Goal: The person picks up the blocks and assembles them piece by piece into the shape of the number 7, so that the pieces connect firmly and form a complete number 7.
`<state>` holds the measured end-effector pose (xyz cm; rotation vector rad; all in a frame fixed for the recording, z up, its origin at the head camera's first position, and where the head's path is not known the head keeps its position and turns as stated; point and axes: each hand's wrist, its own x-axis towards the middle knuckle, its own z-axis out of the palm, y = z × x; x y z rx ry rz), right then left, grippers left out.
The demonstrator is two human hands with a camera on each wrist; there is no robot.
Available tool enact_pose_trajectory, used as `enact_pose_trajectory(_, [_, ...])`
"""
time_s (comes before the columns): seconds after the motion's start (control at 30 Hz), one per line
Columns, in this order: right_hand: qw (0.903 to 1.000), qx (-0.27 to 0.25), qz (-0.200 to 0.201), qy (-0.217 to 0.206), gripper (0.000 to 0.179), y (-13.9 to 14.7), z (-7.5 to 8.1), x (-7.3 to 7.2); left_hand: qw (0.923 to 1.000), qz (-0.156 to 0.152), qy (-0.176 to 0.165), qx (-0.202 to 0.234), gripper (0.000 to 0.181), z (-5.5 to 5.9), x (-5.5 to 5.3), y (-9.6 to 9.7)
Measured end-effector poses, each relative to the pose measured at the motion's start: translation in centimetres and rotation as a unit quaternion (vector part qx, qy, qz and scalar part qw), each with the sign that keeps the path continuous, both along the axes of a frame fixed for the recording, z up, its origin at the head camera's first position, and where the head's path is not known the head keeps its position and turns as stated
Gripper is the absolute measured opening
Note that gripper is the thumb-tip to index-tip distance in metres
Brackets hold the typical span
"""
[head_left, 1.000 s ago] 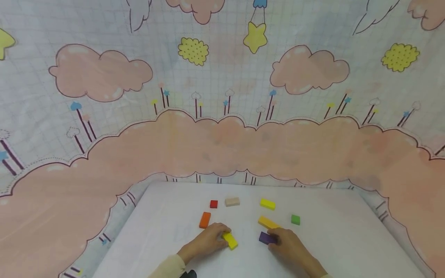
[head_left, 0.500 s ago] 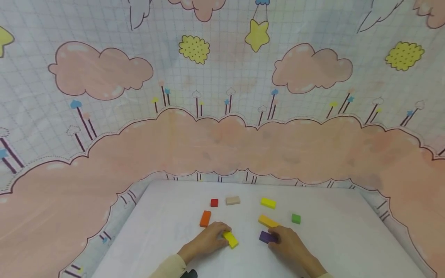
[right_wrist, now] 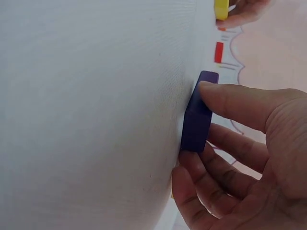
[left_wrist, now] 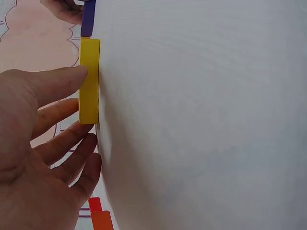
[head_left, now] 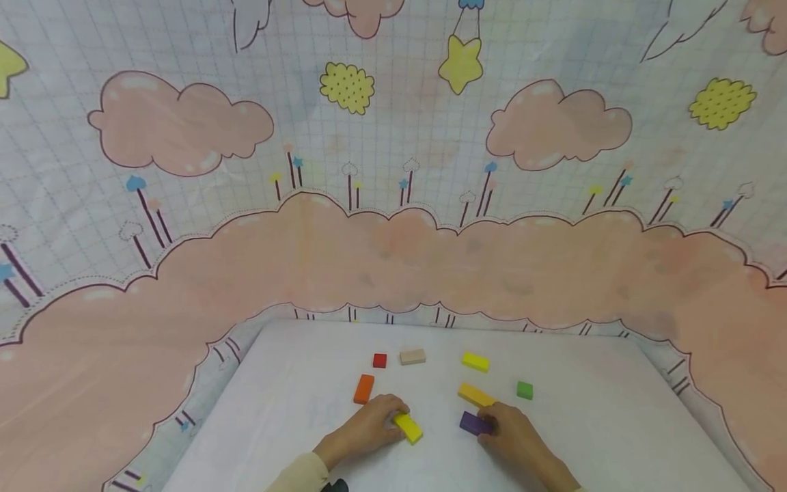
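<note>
The left sleeve (head_left: 300, 473) is pale cream, with a small, dark, rounded piece (head_left: 335, 486) just beside it.

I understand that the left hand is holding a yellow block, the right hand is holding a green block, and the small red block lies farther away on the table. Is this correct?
Not entirely: the right hand is holding a purple block, as the right wrist view shows. The left hand is holding a yellow block, and the small red block lies farther away on the table.
</note>
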<state>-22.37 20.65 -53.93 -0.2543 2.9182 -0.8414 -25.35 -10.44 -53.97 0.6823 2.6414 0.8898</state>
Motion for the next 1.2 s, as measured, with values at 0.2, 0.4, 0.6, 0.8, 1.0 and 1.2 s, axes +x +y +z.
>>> enact_pose_trajectory(0.2, [0.9999,0.003,-0.005,0.008,0.033,-0.17,0.31,0.10,0.9999,-0.003,0.014,-0.004,0.031,-0.16,-0.04,0.07])
enact_pose_trajectory(0.4, [0.9998,0.009,-0.016,0.007,0.032,-0.17,0.18,0.04,0.9996,-0.009,0.018,-0.020,0.030,-0.24,-0.09,0.11])
enact_pose_trajectory(0.6, [0.9996,0.011,-0.013,0.023,0.032,-0.15,0.11,-0.15,0.9991,-0.012,0.027,-0.031,0.030,0.13,-0.09,0.18])
enact_pose_trajectory(0.8, [0.9998,0.004,-0.014,0.010,0.032,-0.39,0.57,-0.17,0.9987,-0.009,0.032,-0.037,0.030,0.17,-0.04,0.28])
enact_pose_trajectory(1.0, [0.9998,0.001,-0.007,0.019,0.031,-0.59,0.86,-0.23,0.9986,-0.023,0.035,-0.033,0.030,0.16,-0.06,0.24])
enact_pose_trajectory(1.2, [0.9997,-0.001,-0.009,0.022,0.031,-0.71,0.80,-0.27,0.9995,-0.019,0.017,-0.021,0.028,0.10,0.12,0.27])
